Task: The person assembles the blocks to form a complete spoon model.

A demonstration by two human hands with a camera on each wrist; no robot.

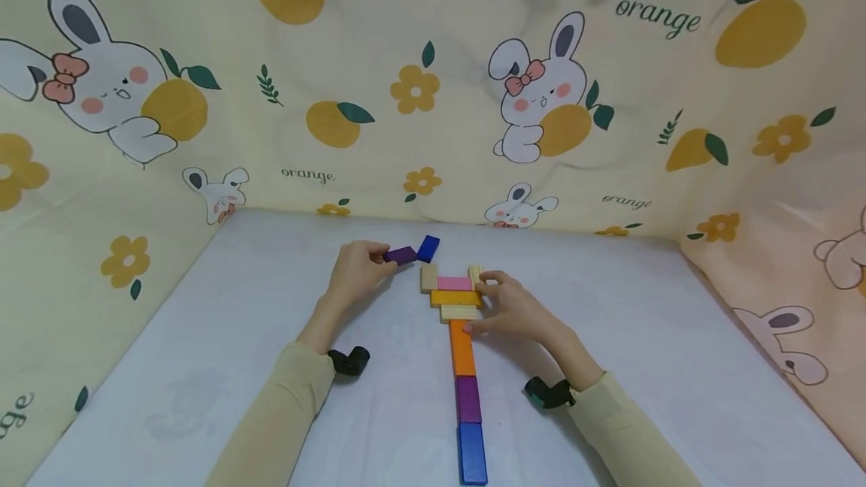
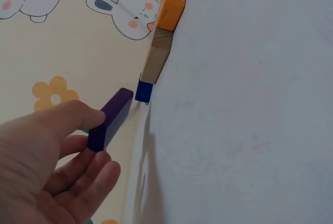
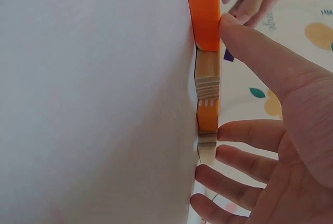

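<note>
A purple block (image 1: 401, 255) is pinched between the thumb and fingers of my left hand (image 1: 357, 269); the left wrist view shows it tilted. Close to its far end lies a dark blue block (image 1: 428, 249). My right hand (image 1: 517, 310) rests over a row of blocks, thumb at the orange block (image 1: 463, 352) and fingertips at the right-hand plain wooden block (image 1: 474, 274). Between the two upright wooden blocks sits a pink block (image 1: 454, 283). Below it run a yellow-orange block (image 1: 455, 297) and a plain wooden block (image 1: 458, 313), both lying crosswise.
Another purple block (image 1: 467, 399) and a bright blue block (image 1: 472, 454) continue the line toward the near edge. The white tabletop (image 1: 676, 367) spreads to both sides. A patterned cloth (image 1: 379, 36) with rabbits and oranges hangs behind it. Both wrists wear dark bands.
</note>
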